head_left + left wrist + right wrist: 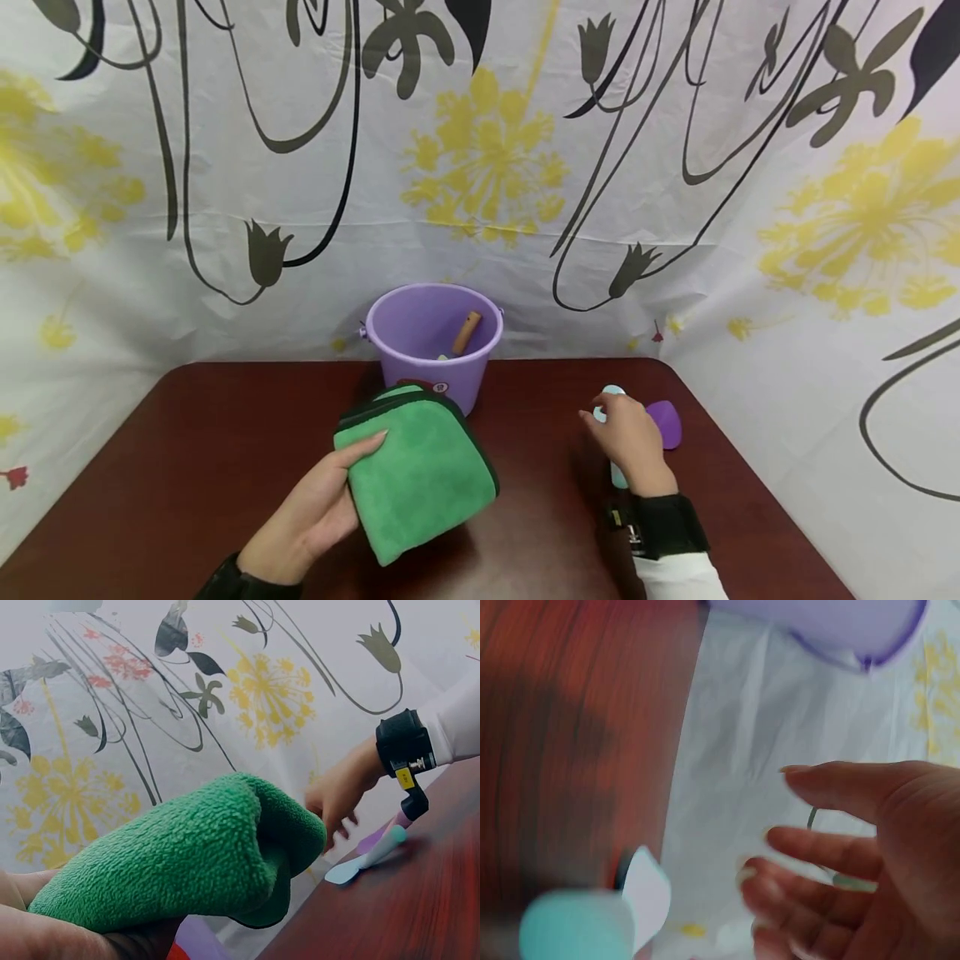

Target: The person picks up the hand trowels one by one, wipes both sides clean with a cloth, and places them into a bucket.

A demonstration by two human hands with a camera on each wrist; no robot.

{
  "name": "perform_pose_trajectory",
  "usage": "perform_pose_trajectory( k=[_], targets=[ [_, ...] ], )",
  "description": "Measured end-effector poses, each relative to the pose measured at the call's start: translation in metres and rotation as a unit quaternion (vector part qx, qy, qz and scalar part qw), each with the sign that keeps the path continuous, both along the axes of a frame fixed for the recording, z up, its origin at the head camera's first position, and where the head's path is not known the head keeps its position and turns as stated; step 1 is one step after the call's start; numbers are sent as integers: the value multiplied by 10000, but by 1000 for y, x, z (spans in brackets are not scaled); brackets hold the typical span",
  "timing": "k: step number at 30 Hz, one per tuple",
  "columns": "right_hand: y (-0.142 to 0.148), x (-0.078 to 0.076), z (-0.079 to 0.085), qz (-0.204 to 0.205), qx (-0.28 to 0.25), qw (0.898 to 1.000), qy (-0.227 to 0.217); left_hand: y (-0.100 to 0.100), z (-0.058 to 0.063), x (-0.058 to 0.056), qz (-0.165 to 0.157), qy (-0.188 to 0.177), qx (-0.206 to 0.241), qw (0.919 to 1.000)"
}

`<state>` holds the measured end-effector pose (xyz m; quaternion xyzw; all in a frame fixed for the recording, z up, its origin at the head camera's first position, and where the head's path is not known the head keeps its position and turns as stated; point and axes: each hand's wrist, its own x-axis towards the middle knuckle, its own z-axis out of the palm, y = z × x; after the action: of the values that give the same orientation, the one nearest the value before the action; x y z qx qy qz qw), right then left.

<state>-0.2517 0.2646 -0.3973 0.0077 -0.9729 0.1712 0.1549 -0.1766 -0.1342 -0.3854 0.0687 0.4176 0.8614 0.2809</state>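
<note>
My left hand (315,508) holds a folded green cloth (423,471) with dark edging, thumb on top, in front of the bucket. In the left wrist view the cloth's plush folds fill the middle. My right hand (626,437) hovers over the right side of the table, fingers loosely bent with nothing between them in the right wrist view. Below it lies a light-blue tool (382,849) with a round handle and a flat pale blade, partly hidden by the hand in the head view. A purple, rounded blade (665,425) shows just right of the hand.
A purple bucket (468,379) stands at the table's back edge, with a wooden-looking stick (467,333) leaning inside. The dark red-brown table (225,467) meets a patterned floral sheet (487,267) hanging behind and at the sides.
</note>
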Motion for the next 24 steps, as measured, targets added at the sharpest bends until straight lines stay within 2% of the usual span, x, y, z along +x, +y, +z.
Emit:
perform_pose_trajectory(
  k=[3, 7, 16, 24],
  targets=[
    [16, 2, -1, -261, -48, 9988, -401, 0, 1, -1, 29, -38, -22, 10000],
    [32, 1, 1, -362, -68, 9957, -854, 1, 0, -2, 178, -167, -72, 9997],
    [46, 4, 3, -418, -63, 9900, -1349, 1, 0, -1, 170, -275, -58, 9995],
    [47, 8, -11, -631, -63, 9806, -1857, 4, 1, -2, 70, -262, -48, 9996]
  ],
)
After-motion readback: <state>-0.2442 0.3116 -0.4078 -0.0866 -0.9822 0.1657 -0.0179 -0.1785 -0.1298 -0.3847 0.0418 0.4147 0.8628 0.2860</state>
